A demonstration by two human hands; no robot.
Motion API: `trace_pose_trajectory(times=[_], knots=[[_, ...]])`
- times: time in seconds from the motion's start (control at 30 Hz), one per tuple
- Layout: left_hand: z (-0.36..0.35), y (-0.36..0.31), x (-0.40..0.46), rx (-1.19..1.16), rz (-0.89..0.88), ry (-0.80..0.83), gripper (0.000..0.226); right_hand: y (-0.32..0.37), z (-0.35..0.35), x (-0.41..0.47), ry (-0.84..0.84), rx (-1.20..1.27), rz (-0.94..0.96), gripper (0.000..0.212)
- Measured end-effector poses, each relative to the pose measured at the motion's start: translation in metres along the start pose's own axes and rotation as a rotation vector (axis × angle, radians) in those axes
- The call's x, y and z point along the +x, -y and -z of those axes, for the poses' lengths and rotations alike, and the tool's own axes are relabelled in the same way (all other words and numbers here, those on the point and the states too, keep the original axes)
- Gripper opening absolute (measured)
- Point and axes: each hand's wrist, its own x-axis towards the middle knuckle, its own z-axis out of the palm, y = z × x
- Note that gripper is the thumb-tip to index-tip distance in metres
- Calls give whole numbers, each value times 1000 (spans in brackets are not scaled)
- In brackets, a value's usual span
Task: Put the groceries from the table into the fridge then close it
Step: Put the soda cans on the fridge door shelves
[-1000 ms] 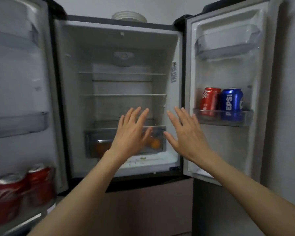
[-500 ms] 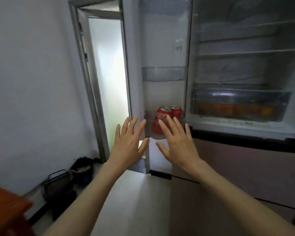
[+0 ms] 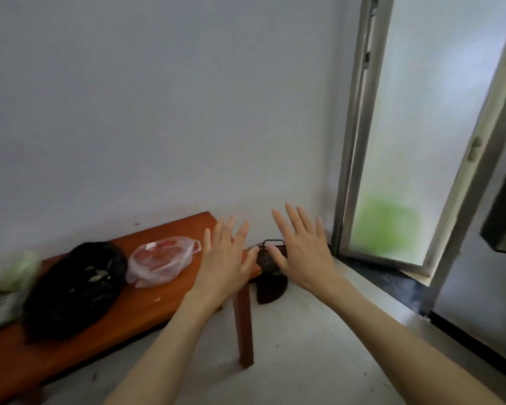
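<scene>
An orange-brown wooden table (image 3: 146,320) stands at the lower left against the wall. On it lie a clear plastic bag of red meat (image 3: 161,260), a black plastic bag (image 3: 73,290) and, at the left edge, a blurred pale green and white bag (image 3: 6,285). My left hand (image 3: 225,261) is held up with fingers spread over the table's right end, empty. My right hand (image 3: 301,252) is also spread and empty, to the right of the table. Only a dark edge of the fridge door (image 3: 500,206) shows at the far right.
A frosted glass door (image 3: 415,135) in a metal frame stands at the right, with a dark threshold below it. A dark wire basket (image 3: 270,270) sits on the pale floor in the corner between the table and the door. A bare white wall fills the background.
My view has swung left from the open fridge to the table and wall corner. Both hands stay raised, spread and empty.
</scene>
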Motion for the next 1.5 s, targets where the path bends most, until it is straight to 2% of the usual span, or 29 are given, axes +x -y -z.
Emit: trace_pose_trajectory(times=[0.13,0.3,0.4,0.63,0.83,1.03,1.17,1.37,1.5], knots=[[9,91,17,75,154,29,58,59,-47,72,15,69,118,68],[26,190,38,227,262,38,59,130,-88,157,39,153,252,68],[30,240,39,208,344,20,58,171,-119,193,70,178,324,68],[16,358,21,175,572,96,59,266,-209,243,248,232,484,68],[-10,465,13,141,681,194,60,338,-286,280,387,256,554,67],[-72,569,14,51,679,418,59,399,-380,314,629,342,448,61],[-107,615,9,-67,674,574,58,429,-430,328,741,285,397,51],[-151,661,5,-121,626,703,58,453,-485,343,837,187,303,50],[-181,677,-2,-174,686,810,63,462,-509,346,842,27,153,58]])
